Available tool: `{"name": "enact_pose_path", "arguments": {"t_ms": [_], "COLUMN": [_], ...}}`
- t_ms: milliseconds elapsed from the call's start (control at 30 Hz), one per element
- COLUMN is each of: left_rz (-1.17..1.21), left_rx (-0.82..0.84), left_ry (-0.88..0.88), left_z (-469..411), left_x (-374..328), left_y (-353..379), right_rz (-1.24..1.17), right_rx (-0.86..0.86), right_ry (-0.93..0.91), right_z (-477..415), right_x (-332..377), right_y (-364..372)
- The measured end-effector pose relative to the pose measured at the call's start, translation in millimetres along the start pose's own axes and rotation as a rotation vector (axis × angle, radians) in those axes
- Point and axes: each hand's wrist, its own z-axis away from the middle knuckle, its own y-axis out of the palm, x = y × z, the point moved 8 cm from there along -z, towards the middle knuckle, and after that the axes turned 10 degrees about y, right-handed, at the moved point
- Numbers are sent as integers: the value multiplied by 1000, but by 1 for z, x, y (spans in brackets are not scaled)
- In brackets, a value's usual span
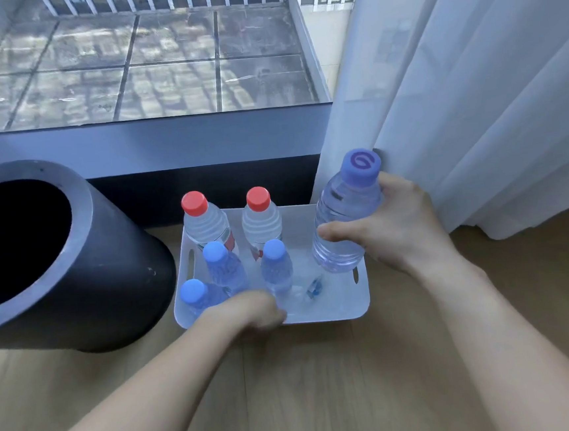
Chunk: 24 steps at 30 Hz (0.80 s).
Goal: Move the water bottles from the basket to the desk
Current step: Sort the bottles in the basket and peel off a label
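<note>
Two red-capped bottles and three blue-capped bottles are standing in the basket, while one large bottle is being held over its right side.

At centre right of the frame, the right hand is wrapping fingers and thumb round the large bottle's ribbed, clear plastic body; its purple cap is bearing a swirl mark. The left hand is reaching down over the front rim of the white, round-cornered plastic basket with slot handles; whether it is gripping anything cannot be told. The red-capped pair's labels are looking too blurred to read. One dark, round bin is sitting at left on the wooden floor.
</note>
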Motion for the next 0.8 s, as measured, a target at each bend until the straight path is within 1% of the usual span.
{"name": "enact_pose_path", "arguments": {"t_ms": [133,200,267,333,400,500,600,667,733,800], "left_rz": [-34,-79,-141,-257,-349,-383,-392,-293,-118,-105], "left_rx": [-165,-200,-188,-123,-119,-158,-128,-204,-357,-480], "left_ry": [234,357,410,380,330,213,113,93,75,50], "left_z": [17,17,13,11,15,29,57,82,108,128], "left_x": [-63,-90,-102,-101,-95,-74,-45,-32,-23,-18], "left_y": [-36,-38,-30,-15,-12,-28,-48,-66,-86,-105], "right_rz": [8,-17,-65,-114,-124,-118,-124,-119,-77,-15], "right_rx": [-50,-77,-98,-108,-107,-76,-22,33,101,148], "right_ry": [-31,-57,-78,-88,-96,-94,-67,-45,-15,10], "right_z": [-4,-5,-3,-2,-1,1,1,5,8,13], "right_x": [5,8,11,13,13,11,7,3,-5,-14], "right_y": [-10,-16,-21,-25,-27,-22,-6,9,27,44]}}
